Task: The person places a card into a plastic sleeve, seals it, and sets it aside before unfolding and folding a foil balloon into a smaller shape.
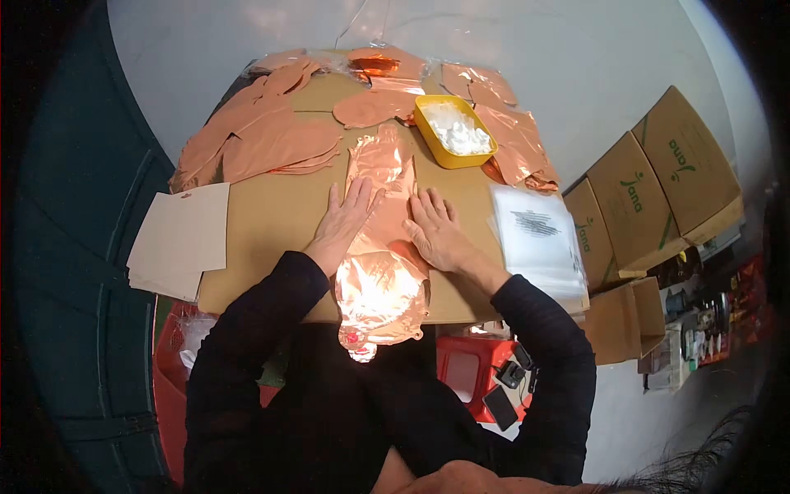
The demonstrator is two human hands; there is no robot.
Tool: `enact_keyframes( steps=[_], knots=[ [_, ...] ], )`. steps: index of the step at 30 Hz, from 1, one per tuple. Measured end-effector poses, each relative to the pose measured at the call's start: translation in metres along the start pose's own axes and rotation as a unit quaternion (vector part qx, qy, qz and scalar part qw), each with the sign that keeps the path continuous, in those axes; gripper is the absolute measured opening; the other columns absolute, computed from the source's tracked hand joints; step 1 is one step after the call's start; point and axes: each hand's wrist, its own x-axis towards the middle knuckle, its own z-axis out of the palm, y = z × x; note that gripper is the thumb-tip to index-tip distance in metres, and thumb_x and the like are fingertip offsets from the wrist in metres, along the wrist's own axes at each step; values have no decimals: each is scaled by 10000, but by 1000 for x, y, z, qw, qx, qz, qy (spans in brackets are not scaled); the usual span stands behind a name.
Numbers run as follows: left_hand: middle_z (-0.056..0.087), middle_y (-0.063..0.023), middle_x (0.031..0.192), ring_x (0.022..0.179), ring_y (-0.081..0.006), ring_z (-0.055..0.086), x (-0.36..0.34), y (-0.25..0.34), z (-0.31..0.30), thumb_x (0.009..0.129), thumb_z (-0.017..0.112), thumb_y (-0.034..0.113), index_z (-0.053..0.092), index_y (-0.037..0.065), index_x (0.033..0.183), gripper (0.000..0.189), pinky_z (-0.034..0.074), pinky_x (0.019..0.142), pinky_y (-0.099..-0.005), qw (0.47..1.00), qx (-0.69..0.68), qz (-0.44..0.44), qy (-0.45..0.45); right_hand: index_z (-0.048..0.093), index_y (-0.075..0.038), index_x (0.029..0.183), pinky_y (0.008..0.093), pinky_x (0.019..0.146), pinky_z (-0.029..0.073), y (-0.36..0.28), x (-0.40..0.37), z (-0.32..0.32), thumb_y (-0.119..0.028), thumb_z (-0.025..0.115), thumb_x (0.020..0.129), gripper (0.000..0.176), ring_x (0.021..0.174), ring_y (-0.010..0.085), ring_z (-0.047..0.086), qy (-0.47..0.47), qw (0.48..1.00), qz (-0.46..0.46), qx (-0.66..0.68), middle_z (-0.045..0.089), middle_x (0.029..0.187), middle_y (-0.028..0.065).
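A rose-gold foil balloon (383, 284), flat and uninflated, lies lengthwise down the middle of the table, and its near end hangs over the front edge. My left hand (347, 218) rests on its left side with the fingers stretched out. On the right side, my right hand (438, 230) lies flat, its fingertips and thumb touching the foil. Neither hand grips anything. Beyond the balloon's far end sits a yellow tray (482, 158) of small white pieces, too small to make out.
Stacks of flat rose-gold foil balloons (280, 144) cover the table's far left, with more foil (514, 136) at the far right. Pale cards (181, 235) lie left, and clear plastic bags (539, 247) right. Cardboard boxes (634, 193) stand beside the table. A red stool (465, 375) holds a phone (499, 407).
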Motion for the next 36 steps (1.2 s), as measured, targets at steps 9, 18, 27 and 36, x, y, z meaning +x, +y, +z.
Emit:
enact_keyframes(
  steps=[9,18,27,36],
  knots=[
    [307,-198,1499,1425,-327,272,-1,2,-11,874,462,57,261,65,1517,674,273,1115,-571,1000,-19,2,22,289,40,1476,523,1170,163,0,-7,2,-473,360,1003,701,1449,388,223,73,987,-85,-111,277,1541,244],
    [308,-211,1502,1429,-333,268,-1,2,-6,893,435,50,252,43,1516,649,262,1113,-590,999,-24,6,37,280,51,1474,497,1188,150,-4,-43,-7,-436,387,1004,685,1454,341,239,16,980,-181,-84,288,1540,234],
    [291,-211,1517,1432,-340,264,0,1,-1,915,411,70,235,50,1520,630,231,1121,-605,998,-51,1,35,310,62,1454,506,1180,175,-1,-45,-6,-438,394,1000,680,1438,347,268,44,976,-198,-79,336,1506,247],
    [213,-225,1569,1478,-358,160,7,-9,-23,949,437,129,169,-30,1508,640,148,1180,-542,941,-331,-62,-42,274,28,1484,519,1181,156,0,-45,-5,-448,395,1000,689,1453,343,235,21,980,-184,-78,296,1536,220]
  ],
)
